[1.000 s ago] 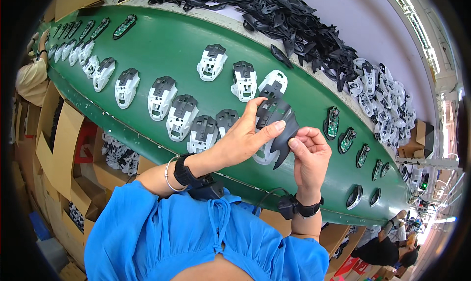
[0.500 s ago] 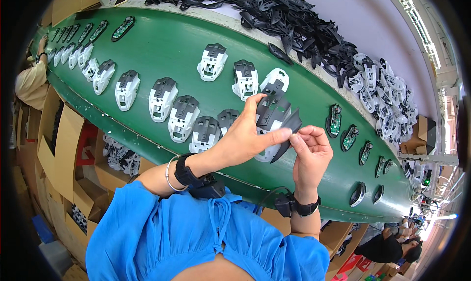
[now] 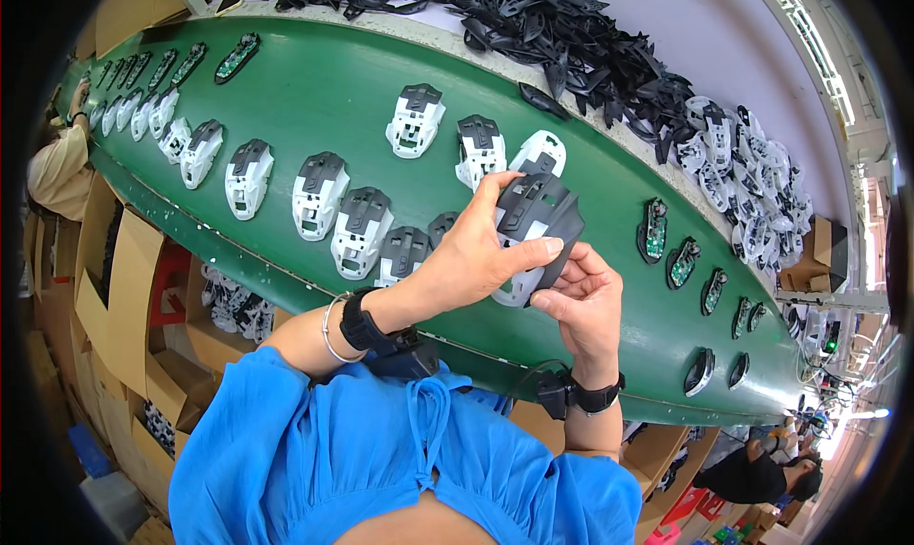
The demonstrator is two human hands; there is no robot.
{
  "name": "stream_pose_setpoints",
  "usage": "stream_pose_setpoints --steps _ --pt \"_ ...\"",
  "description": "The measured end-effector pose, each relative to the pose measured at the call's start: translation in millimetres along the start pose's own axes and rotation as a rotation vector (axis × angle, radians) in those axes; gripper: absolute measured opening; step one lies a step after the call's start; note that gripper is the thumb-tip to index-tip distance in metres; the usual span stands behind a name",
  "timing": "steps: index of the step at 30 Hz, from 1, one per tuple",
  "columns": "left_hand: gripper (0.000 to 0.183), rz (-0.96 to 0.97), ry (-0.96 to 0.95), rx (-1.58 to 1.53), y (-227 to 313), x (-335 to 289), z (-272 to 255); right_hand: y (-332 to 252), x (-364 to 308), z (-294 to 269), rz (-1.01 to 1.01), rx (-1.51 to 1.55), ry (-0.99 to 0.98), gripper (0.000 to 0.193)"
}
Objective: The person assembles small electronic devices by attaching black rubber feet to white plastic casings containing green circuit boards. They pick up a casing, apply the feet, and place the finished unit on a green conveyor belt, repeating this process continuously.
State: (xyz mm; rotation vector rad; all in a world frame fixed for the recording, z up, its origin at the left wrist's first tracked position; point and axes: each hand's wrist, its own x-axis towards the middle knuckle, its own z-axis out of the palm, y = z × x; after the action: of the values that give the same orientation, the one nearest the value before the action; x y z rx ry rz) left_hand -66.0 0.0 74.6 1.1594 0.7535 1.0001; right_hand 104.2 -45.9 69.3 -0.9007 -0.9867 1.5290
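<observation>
A black-and-white mouse shell (image 3: 529,209) is held above the green belt between my two hands. My left hand (image 3: 476,255) grips its left side, thumb lying across the white lower part and fingers at the upper edge. My right hand (image 3: 587,299) pinches the lower right edge, where a black side panel (image 3: 566,238) lies against the shell; the fingertips behind it are partly hidden. Just beyond the held shell, a white shell piece (image 3: 545,147) and a black-and-white shell (image 3: 482,151) rest on the belt. Another shell (image 3: 405,251) lies partly behind my left wrist.
More shells (image 3: 320,195) line the green belt (image 3: 314,98) to the left. Green circuit boards on black bases (image 3: 653,231) sit to the right. Along the far ledge are heaps of black panels (image 3: 571,40) and white shells (image 3: 747,183). A co-worker's arm (image 3: 65,159) reaches in at far left.
The black side panel, earlier sticking out from the shell's right side, now sits close against it. My right hand has shifted left and lower, its fingers now around the shell's edge.
</observation>
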Motion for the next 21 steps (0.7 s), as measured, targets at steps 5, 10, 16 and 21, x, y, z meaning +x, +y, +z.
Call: stream_pose_setpoints --steps 5,10,16,21 --pt "0.079 -0.035 -0.039 0.046 5.4 -0.2 -3.8 11.2 -2.7 2.8 -0.066 0.011 0.015 0.043" --pt "0.097 -0.091 -0.041 0.125 3.4 4.5 -15.2 18.6 7.4 11.0 -0.078 0.198 0.128 0.043" --pt "0.114 0.261 -0.159 0.343 -1.4 -3.3 -25.6 12.0 5.2 16.3 -0.021 0.251 0.077 0.051" --pt "0.099 0.056 -0.259 0.310 12.2 -17.9 -35.4 -0.1 -1.2 -7.3 0.078 0.173 0.084 0.070"
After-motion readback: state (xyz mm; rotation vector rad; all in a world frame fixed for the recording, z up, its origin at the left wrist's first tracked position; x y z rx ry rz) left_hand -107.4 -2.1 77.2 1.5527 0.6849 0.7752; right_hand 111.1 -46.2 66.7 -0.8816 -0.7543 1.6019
